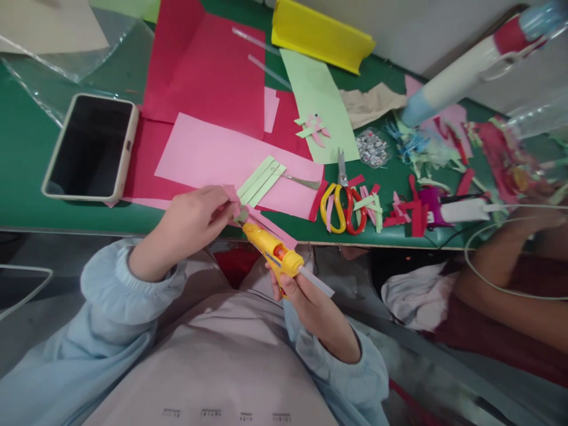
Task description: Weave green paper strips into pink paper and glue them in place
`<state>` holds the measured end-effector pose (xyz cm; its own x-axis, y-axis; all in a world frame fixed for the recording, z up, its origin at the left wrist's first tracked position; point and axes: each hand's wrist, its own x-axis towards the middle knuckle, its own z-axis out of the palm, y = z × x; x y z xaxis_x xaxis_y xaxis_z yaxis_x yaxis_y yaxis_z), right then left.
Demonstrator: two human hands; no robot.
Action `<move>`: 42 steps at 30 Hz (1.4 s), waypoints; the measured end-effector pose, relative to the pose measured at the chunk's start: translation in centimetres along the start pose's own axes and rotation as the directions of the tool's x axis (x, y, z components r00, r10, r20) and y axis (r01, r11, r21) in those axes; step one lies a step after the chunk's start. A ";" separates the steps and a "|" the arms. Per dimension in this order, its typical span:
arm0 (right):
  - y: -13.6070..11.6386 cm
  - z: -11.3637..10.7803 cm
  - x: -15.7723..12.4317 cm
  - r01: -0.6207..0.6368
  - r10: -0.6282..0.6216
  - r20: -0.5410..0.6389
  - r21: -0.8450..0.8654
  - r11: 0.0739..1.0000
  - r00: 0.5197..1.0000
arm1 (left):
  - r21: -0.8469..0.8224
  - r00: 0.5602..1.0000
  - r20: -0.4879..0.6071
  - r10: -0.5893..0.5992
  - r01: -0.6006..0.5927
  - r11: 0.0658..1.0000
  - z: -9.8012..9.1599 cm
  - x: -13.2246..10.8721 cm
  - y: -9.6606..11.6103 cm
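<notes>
My right hand (pixel 298 290) is closed around the handle of a yellow hot glue gun (pixel 271 245), with a clear glue stick (pixel 316 281) poking out of its back. The nozzle points up and left, close to my left fingertips. My left hand (pixel 194 220) pinches a small pink paper strip (pixel 231 194) at the table's front edge; the nozzle tip seems to meet the paper there. Another pink strip (pixel 276 228) lies under the gun. Just beyond, light green paper strips (pixel 261 179) lie side by side on a pink sheet (pixel 213 148), with a thin tasselled cord (pixel 303 180) on them.
Scissors (pixel 341 204) with yellow and red handles lie right of the sheet, among red, pink and green paper scraps (pixel 410 210). A phone (pixel 92 147) is at left. A bag of small beads (pixel 373 147) and a bottle (pixel 461 65) stand further back. A co-worker's arm (pixel 492 266) is at right.
</notes>
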<state>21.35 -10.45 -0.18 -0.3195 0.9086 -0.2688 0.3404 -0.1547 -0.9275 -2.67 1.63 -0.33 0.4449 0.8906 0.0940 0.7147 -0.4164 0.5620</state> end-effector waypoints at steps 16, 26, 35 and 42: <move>-0.7 0.2 0.3 -0.004 0.003 -0.063 -0.025 1.000 0.998 | 0.026 1.000 0.000 -0.031 0.031 0.999 -0.1 0.2 0.3; -0.8 0.2 0.4 -0.005 0.001 -0.069 -0.063 0.998 0.998 | 0.022 1.000 -0.015 -0.015 0.015 1.000 0.0 0.2 0.1; -1.0 -0.2 0.5 0.006 -0.010 -0.037 -0.098 0.995 0.999 | 0.028 1.000 -0.015 -0.001 0.002 1.000 0.0 0.1 0.1; -1.1 -0.4 0.1 -0.016 0.016 -0.041 0.006 1.000 0.999 | 0.048 0.999 0.005 -0.038 0.037 0.998 0.1 0.2 0.2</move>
<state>21.29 -10.01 0.95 -0.2777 0.9210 -0.2733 0.3403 -0.1717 -0.9245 -2.43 1.68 -0.25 0.4202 0.9048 0.0689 0.7558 -0.3910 0.5253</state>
